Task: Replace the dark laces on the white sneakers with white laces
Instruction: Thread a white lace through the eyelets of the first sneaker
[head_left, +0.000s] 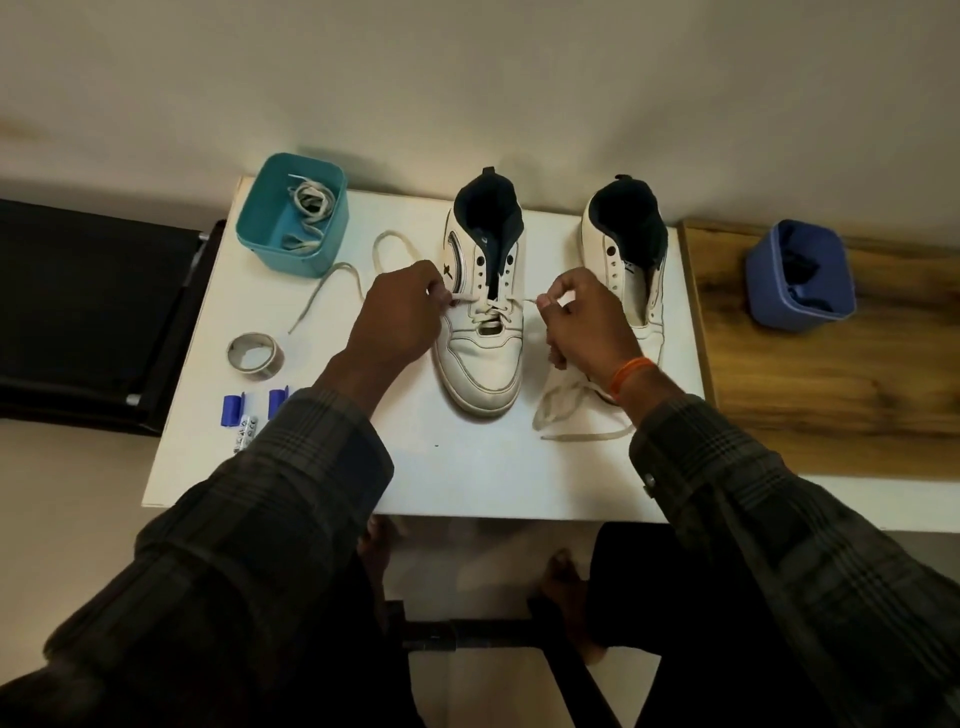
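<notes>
Left hand (402, 312) pinching white lace (488, 306) at left sneaker (480, 332), table (311, 467) centre | right hand (582, 322) pinching other lace end | right sneaker (623, 260) unlaced, near right edge | teal bin (291, 213) with spare laces, far-left corner.

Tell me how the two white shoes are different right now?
The left shoe has a white lace through its lowest holes; the right shoe has empty holes. Both hands, left and right, pinch the left shoe's lace; nobody holds the right shoe. Both are white with dark insides.
</notes>
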